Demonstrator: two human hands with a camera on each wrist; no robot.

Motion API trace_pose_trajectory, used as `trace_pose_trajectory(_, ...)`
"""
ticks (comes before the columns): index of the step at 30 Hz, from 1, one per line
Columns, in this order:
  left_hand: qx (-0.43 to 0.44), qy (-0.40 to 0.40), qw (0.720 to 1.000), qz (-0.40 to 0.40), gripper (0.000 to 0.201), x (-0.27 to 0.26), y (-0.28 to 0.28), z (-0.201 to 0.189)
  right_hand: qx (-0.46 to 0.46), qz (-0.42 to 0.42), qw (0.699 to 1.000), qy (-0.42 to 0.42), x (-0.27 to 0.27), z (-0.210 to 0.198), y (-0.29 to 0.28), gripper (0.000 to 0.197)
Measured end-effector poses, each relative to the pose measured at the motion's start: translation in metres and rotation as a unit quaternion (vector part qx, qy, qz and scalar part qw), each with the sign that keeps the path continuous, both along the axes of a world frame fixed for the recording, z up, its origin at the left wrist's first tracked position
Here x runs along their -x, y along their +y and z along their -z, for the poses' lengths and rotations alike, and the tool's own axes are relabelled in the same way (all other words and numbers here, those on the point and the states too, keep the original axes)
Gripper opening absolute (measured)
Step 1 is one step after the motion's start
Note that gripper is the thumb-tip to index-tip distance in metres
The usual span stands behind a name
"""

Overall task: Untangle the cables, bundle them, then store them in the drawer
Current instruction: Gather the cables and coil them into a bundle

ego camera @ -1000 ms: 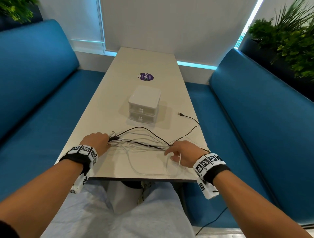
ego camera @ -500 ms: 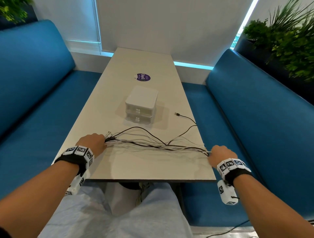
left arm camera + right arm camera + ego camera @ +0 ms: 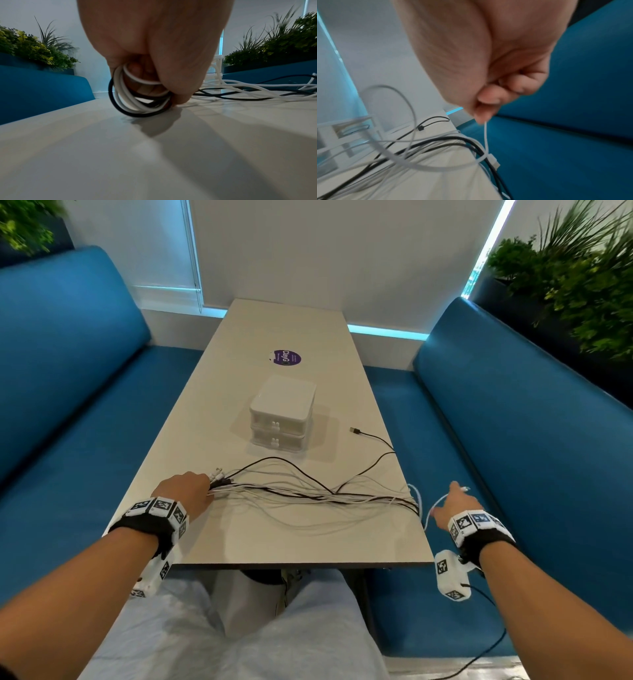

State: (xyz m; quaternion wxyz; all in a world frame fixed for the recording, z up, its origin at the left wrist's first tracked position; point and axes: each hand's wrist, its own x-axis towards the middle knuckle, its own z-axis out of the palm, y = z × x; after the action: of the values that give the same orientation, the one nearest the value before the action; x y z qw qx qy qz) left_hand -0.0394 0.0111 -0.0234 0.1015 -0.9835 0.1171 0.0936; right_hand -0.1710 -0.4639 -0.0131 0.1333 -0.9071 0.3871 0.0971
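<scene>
Several white and black cables (image 3: 308,496) lie stretched across the near part of the table (image 3: 274,542), from left to its right edge. My left hand (image 3: 186,491) rests on the table at the left and grips their gathered ends; in the left wrist view its fingers (image 3: 171,67) curl round loops of white and black cable (image 3: 133,102). My right hand (image 3: 457,503) hovers just past the table's right edge, pinching a thin white cable (image 3: 436,506); the pinch (image 3: 481,115) and the cable (image 3: 486,136) below it show in the right wrist view. The white two-drawer unit (image 3: 282,405) stands mid-table, both drawers closed.
A black cable end with a plug (image 3: 356,431) lies right of the drawer unit. A purple sticker (image 3: 287,358) sits further back. Blue benches (image 3: 68,405) (image 3: 513,440) flank the table, with plants (image 3: 575,275) behind the right one.
My right hand went from the middle of the table out past its right edge, drawing the cables straight, and now holds one white cable. The left hand stayed put.
</scene>
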Motion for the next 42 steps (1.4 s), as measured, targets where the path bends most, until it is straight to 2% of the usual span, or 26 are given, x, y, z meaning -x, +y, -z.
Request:
trace_pose_trajectory(1, 0.001, 0.000, 1.000, 0.001, 0.029, 0.000, 0.000, 0.000, 0.006, -0.004, 0.999, -0.039, -0.002, -0.002, 0.001, 0.066)
trace_pose_trajectory(2, 0.001, 0.001, 1.000, 0.001, 0.029, 0.000, 0.000, 0.000, -0.023, -0.007, 0.997, -0.077, -0.006, -0.001, 0.002, 0.068)
trace_pose_trajectory(5, 0.006, -0.001, 1.000, 0.001, 0.030, 0.001, 0.000, 0.001, -0.162, -0.034, 0.975, -0.152, -0.011, -0.007, 0.016, 0.070)
trace_pose_trajectory(8, 0.003, -0.004, 1.000, 0.002, 0.030, 0.001, 0.000, 0.001, -0.202, -0.093, 0.950, -0.220, -0.014, -0.016, 0.040, 0.049)
trace_pose_trajectory(10, 0.001, -0.006, 1.000, 0.004, 0.030, 0.001, 0.000, 0.002, -0.179, -0.137, 0.952, -0.207, -0.017, -0.023, 0.055, 0.052)
trace_pose_trajectory(13, 0.004, -0.007, 1.000, 0.003, 0.030, 0.001, 0.000, 0.002, -0.151, -0.228, 0.955, -0.118, -0.020, -0.029, 0.080, 0.067)
trace_pose_trajectory(15, 0.006, -0.005, 1.000, 0.001, 0.030, 0.001, 0.000, 0.002, -0.115, -0.291, 0.949, -0.029, -0.024, -0.020, 0.090, 0.089)
trace_pose_trajectory(16, 0.006, -0.005, 1.000, 0.001, 0.031, 0.001, 0.000, 0.002, -0.102, -0.295, 0.950, 0.001, -0.025, -0.015, 0.093, 0.098)
trace_pose_trajectory(18, 0.003, -0.003, 1.000, 0.002, 0.031, 0.001, 0.000, 0.002, -0.081, -0.259, 0.962, 0.008, -0.030, -0.003, 0.090, 0.099)
trace_pose_trajectory(21, 0.001, 0.004, 1.000, 0.003, 0.030, 0.002, 0.002, 0.001, 0.022, -0.251, 0.968, 0.004, -0.024, -0.006, 0.088, 0.061)
trace_pose_trajectory(23, -0.004, 0.008, 1.000, 0.010, 0.030, 0.003, 0.001, -0.001, 0.064, -0.223, 0.972, 0.021, -0.017, -0.010, 0.080, 0.047)
trace_pose_trajectory(28, 0.014, 0.019, 1.000, 0.020, 0.027, 0.007, -0.008, -0.004, 0.119, -0.106, 0.987, 0.030, -0.009, -0.001, 0.047, 0.035)
trace_pose_trajectory(30, 0.049, 0.028, 0.998, 0.013, 0.028, 0.009, -0.014, -0.004, 0.105, -0.068, 0.991, 0.046, -0.008, 0.002, 0.040, 0.032)
trace_pose_trajectory(33, 0.168, 0.044, 0.985, 0.003, 0.033, 0.009, -0.019, -0.006, 0.088, -0.066, 0.994, 0.014, -0.012, 0.003, 0.045, 0.044)
trace_pose_trajectory(36, 0.272, 0.078, 0.959, 0.026, 0.059, 0.008, -0.028, -0.021, 0.062, -0.105, 0.990, -0.065, -0.024, -0.001, 0.064, 0.059)
trace_pose_trajectory(38, 0.325, 0.083, 0.941, 0.036, 0.072, 0.010, -0.036, -0.038, 0.026, -0.138, 0.981, -0.136, -0.032, -0.009, 0.086, 0.060)
trace_pose_trajectory(40, 0.392, 0.083, 0.916, 0.022, 0.065, 0.008, -0.045, -0.050, 0.024, -0.189, 0.960, -0.208, -0.041, -0.019, 0.109, 0.053)
trace_pose_trajectory(42, 0.489, 0.091, 0.868, -0.010, 0.044, 0.002, -0.049, -0.054, -0.014, -0.253, 0.934, -0.251, -0.047, -0.029, 0.133, 0.048)
